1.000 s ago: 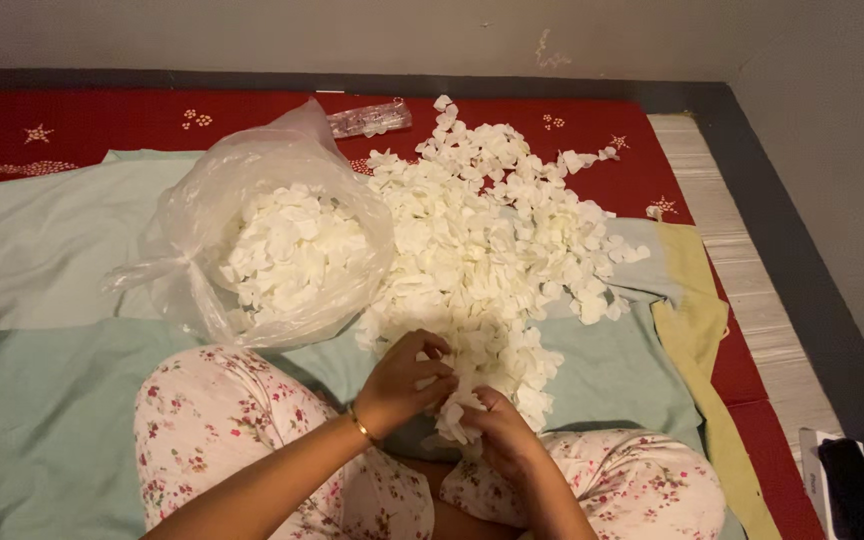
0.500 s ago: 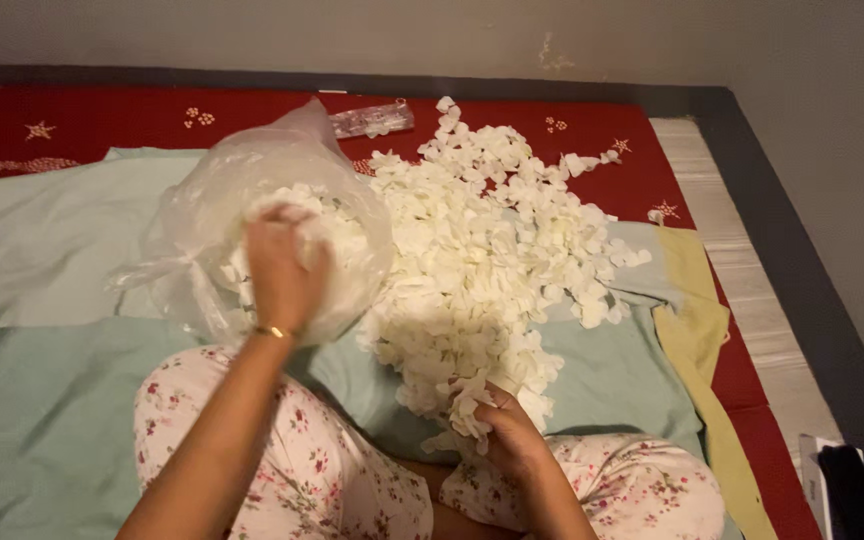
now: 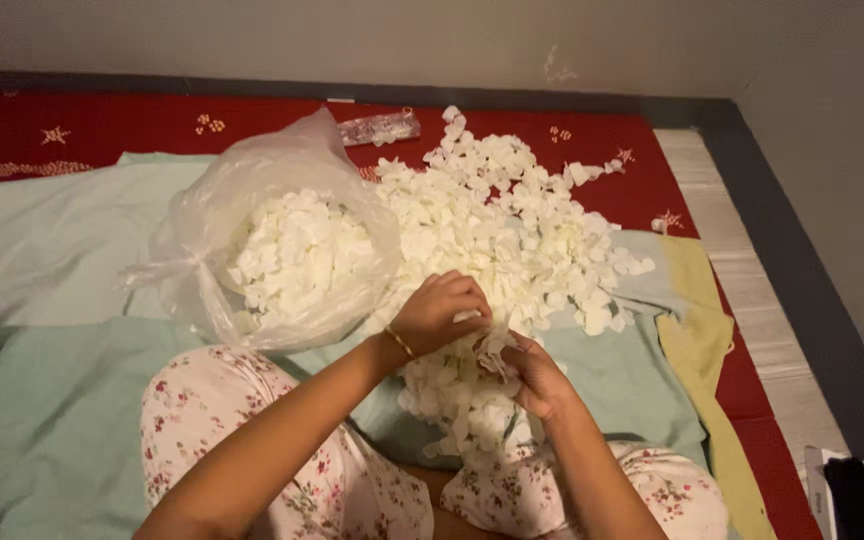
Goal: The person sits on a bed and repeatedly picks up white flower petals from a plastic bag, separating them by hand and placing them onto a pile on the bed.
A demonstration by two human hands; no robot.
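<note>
Your left hand [image 3: 439, 312] back from plastic bag [image 3: 282, 240], now clenched on white petals [image 3: 492, 240]; right hand [image 3: 537, 378] pinching petals too.

A clear plastic bag [image 3: 282, 250] lies open left of a small clear wrapper [image 3: 380, 127].

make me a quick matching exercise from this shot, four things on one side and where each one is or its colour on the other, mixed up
Things:
1. clear plastic bag
2. loose pile of white pieces
3. thin bracelet
4. yellow cloth

Places or colours:
A. on the left wrist
B. at the right edge of the green sheet
C. spread out right of the bag
D. left of the pile, part full of white pieces

Pairs: 1-D, 2-C, 3-A, 4-B
</note>
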